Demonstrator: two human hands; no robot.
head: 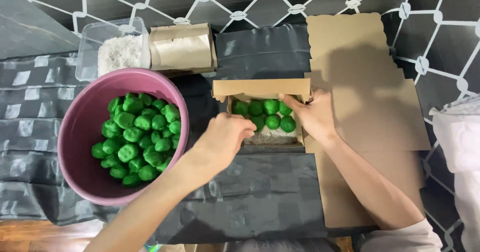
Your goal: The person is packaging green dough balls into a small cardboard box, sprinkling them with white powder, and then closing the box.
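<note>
Both hands reach forward, left hand (226,137) curled, right hand (311,115) splayed.

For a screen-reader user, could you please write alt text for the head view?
Left hand and right hand reach into a small cardboard box partly filled with green balls on a white layer. Left of it, a pink bowl holds many more green balls; behind it stands a clear tub of white flakes.

I'm looking at what seems a home food-packing spot on the floor: a dark patterned mat (260,192), a pink bowl (80,132) of green dough balls (140,137) at left, flattened cardboard boxes (365,82) at right.
</note>
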